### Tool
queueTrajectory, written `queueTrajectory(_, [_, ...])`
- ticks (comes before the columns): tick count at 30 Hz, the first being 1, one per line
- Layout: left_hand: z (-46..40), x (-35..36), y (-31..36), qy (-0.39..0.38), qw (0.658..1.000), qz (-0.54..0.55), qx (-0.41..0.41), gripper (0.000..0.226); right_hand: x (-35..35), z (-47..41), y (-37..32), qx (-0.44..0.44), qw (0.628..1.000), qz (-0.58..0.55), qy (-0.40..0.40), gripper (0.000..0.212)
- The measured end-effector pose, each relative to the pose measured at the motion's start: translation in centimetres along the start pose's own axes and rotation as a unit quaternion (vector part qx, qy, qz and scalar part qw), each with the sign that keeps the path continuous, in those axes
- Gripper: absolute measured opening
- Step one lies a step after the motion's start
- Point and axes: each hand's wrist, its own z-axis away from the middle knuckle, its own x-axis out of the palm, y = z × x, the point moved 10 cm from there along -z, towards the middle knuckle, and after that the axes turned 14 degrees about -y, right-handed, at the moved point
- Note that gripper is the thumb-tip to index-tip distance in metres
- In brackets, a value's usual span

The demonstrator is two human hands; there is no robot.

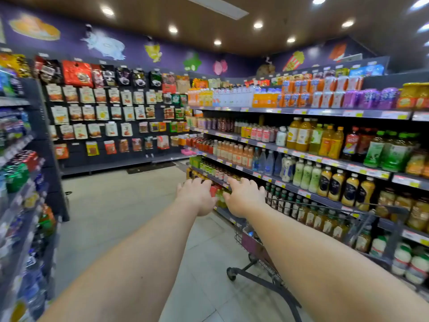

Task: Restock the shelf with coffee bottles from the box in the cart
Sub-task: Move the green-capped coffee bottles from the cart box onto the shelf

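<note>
Both hands, left (195, 196) and right (243, 197), reach out empty with fingers spread; the right arm hides most of the cart (262, 254), and the shelf (290, 187) is blurry.

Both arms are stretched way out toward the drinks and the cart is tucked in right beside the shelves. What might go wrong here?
1. Both hands, left hand and right hand, reach far out with spread fingers close to the packed bottles; a careless sweep could topple some.
2. The cart sits under the right arm, close to the shelf. A nudge might roll it into the lower bottles.
3. The picture is blurred, and blur often comes with quick motion; rushing raises both risks.
</note>
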Motion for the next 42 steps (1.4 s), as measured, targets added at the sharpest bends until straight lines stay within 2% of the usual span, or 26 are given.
queueTrajectory(7, [-10.5, 6.6, 8.4, -0.046, 0.997, -0.041, 0.053, 0.062, 4.3, -6.7, 12.3, 0.079, 0.996, -0.003, -0.036, 0.052])
queueTrajectory(17, [-28.4, 10.5, 20.8, -0.064, 0.991, -0.033, 0.112, 0.057, 4.8, -21.0, 29.7, 0.14, 0.986, -0.034, -0.083, 0.052])
queueTrajectory(23, [-36.1, 13.7, 22.7, -0.103, 0.988, -0.044, 0.105, 0.065, 7.2, -25.9, 36.9, 0.165, 0.978, -0.05, -0.12, 0.063])
queueTrajectory(28, [-42.6, 17.8, 25.1, -0.141, 0.978, -0.063, 0.138, 0.066, 9.1, -29.7, 42.7, 0.21, 0.967, -0.057, -0.132, 0.06])
queueTrajectory(32, [-48.6, 20.8, 25.6, -0.16, 0.969, -0.057, 0.176, 0.065, 12.2, -33.8, 45.4, 0.25, 0.954, -0.076, -0.146, 0.068])
queueTrajectory(36, [-55.7, 24.3, 25.0, -0.198, 0.955, -0.073, 0.208, 0.069, 15.4, -38.2, 47.7, 0.306, 0.933, -0.105, -0.157, 0.066])
queueTrajectory(42, [-64.1, 29.1, 24.9, -0.247, 0.922, -0.1, 0.28, 0.071, 20.6, -41.8, 50.3, 0.406, 0.881, -0.173, -0.172, 0.066])
